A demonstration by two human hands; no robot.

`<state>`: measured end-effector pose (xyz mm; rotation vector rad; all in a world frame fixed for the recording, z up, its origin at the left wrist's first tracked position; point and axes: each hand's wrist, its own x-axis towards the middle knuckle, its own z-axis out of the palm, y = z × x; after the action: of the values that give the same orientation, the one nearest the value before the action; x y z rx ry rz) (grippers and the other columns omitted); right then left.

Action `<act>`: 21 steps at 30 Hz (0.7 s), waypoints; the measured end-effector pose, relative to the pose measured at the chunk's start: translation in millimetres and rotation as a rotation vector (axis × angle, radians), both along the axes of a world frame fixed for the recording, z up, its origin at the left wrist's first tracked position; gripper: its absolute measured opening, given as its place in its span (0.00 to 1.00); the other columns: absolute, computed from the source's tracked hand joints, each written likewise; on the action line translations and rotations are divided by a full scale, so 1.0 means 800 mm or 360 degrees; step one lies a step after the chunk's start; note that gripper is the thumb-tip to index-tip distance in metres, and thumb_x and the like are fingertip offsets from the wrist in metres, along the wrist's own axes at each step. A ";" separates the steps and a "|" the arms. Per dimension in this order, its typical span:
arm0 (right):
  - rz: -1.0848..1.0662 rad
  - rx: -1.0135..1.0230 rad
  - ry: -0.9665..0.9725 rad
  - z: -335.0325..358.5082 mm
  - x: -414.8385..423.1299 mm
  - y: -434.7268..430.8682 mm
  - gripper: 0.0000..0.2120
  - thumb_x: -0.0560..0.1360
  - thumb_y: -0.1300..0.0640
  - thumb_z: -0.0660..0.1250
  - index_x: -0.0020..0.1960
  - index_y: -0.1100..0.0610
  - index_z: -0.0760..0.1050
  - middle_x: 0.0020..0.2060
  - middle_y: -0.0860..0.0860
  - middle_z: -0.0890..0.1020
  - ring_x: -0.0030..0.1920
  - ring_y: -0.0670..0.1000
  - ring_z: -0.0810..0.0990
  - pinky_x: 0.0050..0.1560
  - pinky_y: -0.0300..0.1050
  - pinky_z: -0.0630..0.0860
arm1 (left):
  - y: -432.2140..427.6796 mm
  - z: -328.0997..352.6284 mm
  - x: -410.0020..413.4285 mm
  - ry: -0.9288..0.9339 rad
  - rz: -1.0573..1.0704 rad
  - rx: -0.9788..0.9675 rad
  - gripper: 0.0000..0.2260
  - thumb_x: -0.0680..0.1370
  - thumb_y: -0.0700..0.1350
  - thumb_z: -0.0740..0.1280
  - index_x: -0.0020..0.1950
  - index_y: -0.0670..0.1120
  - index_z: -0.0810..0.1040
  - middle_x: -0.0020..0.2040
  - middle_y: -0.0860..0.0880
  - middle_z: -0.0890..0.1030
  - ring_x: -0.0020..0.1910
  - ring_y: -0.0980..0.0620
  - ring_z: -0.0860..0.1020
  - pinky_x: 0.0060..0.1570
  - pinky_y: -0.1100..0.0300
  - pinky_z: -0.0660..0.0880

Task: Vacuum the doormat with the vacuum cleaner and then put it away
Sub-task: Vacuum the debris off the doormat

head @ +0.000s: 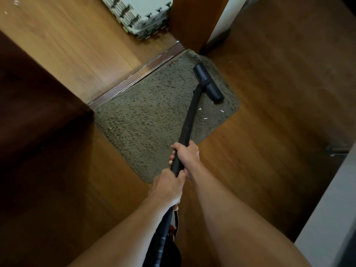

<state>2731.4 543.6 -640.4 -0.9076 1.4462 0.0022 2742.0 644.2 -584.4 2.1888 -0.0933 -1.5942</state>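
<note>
A shaggy grey-brown doormat (150, 120) lies on the wooden floor against a door threshold. The vacuum cleaner's black floor nozzle (208, 82) rests on the mat's far right corner. Its black wand (189, 120) runs back toward me. My right hand (187, 154) grips the wand higher up, and my left hand (167, 186) grips it just below, both closed around it. A few white paper scraps (205, 118) lie on the mat near the nozzle. The black hose (161, 241) hangs down between my forearms.
A metal threshold strip (134, 78) borders the mat's far edge. A stack of foam puzzle tiles (142, 16) sits beyond it. A wooden door edge (194, 22) stands at the mat's far corner. A dark cabinet (34, 105) is at left, a pale surface (331, 214) at right.
</note>
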 end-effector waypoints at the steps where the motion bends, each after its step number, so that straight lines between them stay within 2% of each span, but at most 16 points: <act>1: -0.0002 0.0006 -0.0004 -0.002 0.001 -0.004 0.09 0.77 0.67 0.68 0.52 0.59 0.69 0.30 0.55 0.73 0.23 0.50 0.73 0.24 0.42 0.74 | -0.004 -0.002 0.001 -0.0005 0.0015 0.0000 0.19 0.82 0.56 0.60 0.48 0.40 0.77 0.30 0.44 0.79 0.19 0.49 0.75 0.25 0.60 0.75; 11: 0.0084 -0.0005 0.0018 -0.017 -0.015 -0.020 0.10 0.77 0.66 0.67 0.55 0.59 0.70 0.31 0.54 0.75 0.25 0.50 0.75 0.26 0.44 0.76 | -0.018 -0.021 -0.022 0.0022 0.0092 -0.0014 0.19 0.81 0.56 0.60 0.46 0.40 0.76 0.29 0.45 0.79 0.20 0.48 0.76 0.26 0.59 0.75; 15: 0.0071 0.0012 0.0019 -0.017 -0.014 -0.022 0.09 0.77 0.67 0.67 0.53 0.59 0.70 0.31 0.55 0.74 0.25 0.50 0.74 0.26 0.43 0.75 | -0.021 -0.026 -0.022 0.0036 0.0121 -0.0016 0.20 0.81 0.56 0.60 0.48 0.39 0.77 0.30 0.44 0.79 0.21 0.47 0.76 0.26 0.59 0.75; 21: 0.0047 0.0072 -0.0005 -0.010 -0.015 0.009 0.10 0.77 0.67 0.67 0.56 0.59 0.70 0.31 0.55 0.74 0.26 0.51 0.74 0.27 0.44 0.75 | 0.013 -0.021 -0.020 0.0024 0.0126 -0.0084 0.20 0.81 0.55 0.61 0.45 0.38 0.76 0.28 0.45 0.77 0.21 0.48 0.75 0.27 0.58 0.74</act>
<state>2719.4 550.6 -648.4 -0.8916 1.4241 0.0551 2726.2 654.3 -601.5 2.1133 -0.0434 -1.5475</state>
